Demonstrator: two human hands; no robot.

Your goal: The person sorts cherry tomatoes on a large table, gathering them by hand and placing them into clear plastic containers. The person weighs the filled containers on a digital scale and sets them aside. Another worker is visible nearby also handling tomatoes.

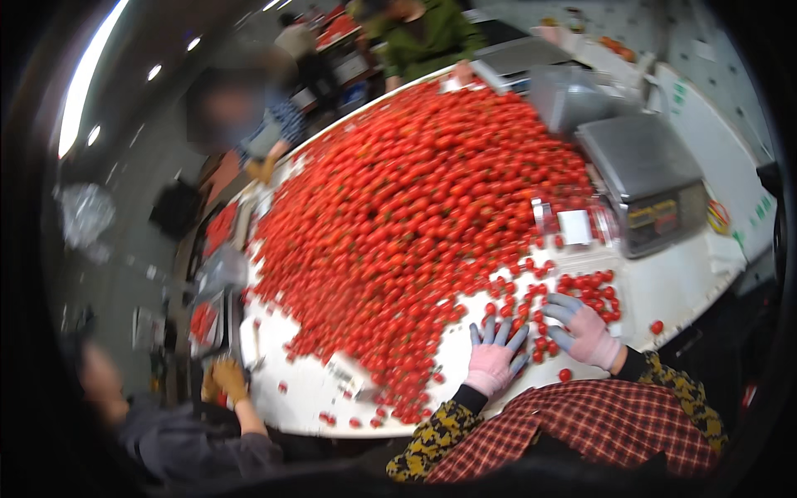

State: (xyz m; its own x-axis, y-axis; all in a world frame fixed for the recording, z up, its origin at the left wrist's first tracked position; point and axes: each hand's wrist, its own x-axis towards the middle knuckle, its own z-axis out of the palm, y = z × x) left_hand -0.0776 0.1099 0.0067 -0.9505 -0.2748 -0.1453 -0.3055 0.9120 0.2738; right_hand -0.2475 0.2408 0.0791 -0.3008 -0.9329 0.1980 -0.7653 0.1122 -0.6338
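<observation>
A large heap of small red cherry tomatoes [398, 216] covers the white table [286, 398]. My left hand [491, 363], in a pink glove with grey fingertips, lies palm down with its fingers spread at the edge of some loose tomatoes. Gloved the same way, my right hand [588, 334] is open too, its fingers reaching left beside more loose tomatoes. What lies beneath its palm is hidden. Just beyond that hand is a clear plastic tray [627, 290] with tomatoes in it. A single tomato [565, 375] sits on the table between my wrists.
Past the tray stand a clear box with a white label [574, 227] and a grey scale [643, 170]. Clear containers [573, 98] are stacked at the back right. A white box [350, 375] lies at the heap's near left edge. Co-workers stand along the left and far sides.
</observation>
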